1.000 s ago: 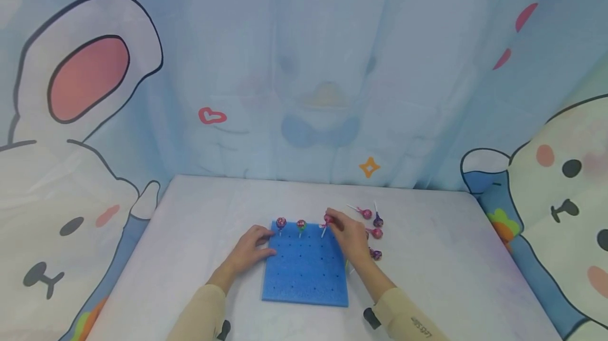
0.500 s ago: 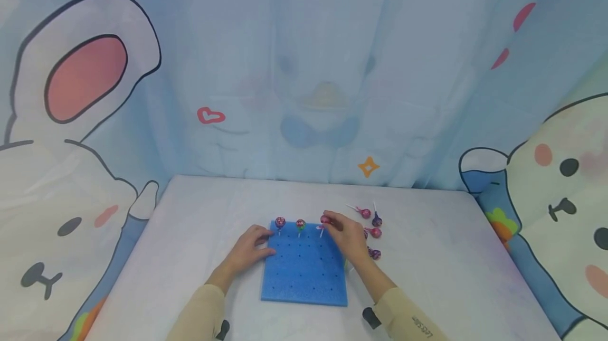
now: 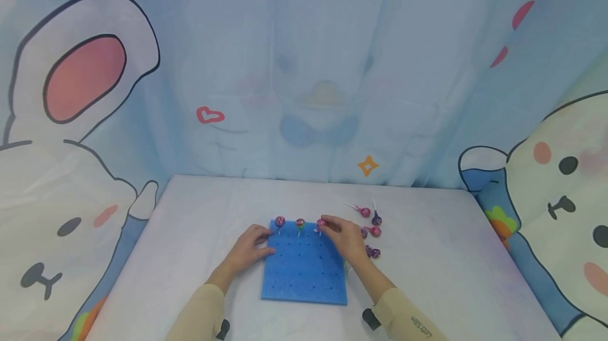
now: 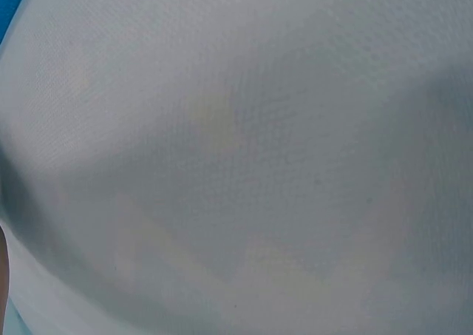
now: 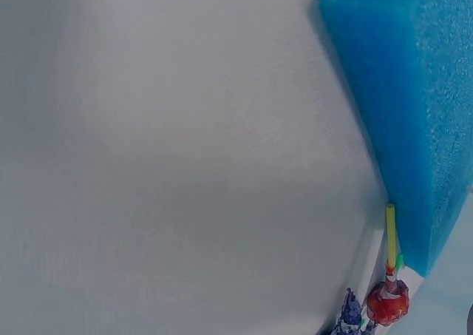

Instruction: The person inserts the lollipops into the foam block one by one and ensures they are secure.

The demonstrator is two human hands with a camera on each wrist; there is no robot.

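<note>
Blue board (image 3: pixel 304 264): foam, matt, grainy on its face, cut side smoother. Red lollipop wrapper (image 5: pixel 388 303): thin plastic-looking film, crinkled, glossy. Yellow lollipop stick (image 5: pixel 391 235): smooth, apparently plastic. Surface (image 3: pixel 427 262): white cloth covering, fine weave, matt. Backdrop curtain (image 3: pixel 228 40): printed cloth, softly creased. Left sleeve (image 3: pixel 199 312): matt cloth.

Pink lollipop (image 3: pixel 320 223): we are seeing the right hand (image 3: pixel 348 237) partly covering it.
Purple wrapper (image 5: pixel 348 316), right wrist view: we are losing it past the bottom edge.
Sleeve print (image 3: pixel 421 327): we are finding this unreadably small.
</note>
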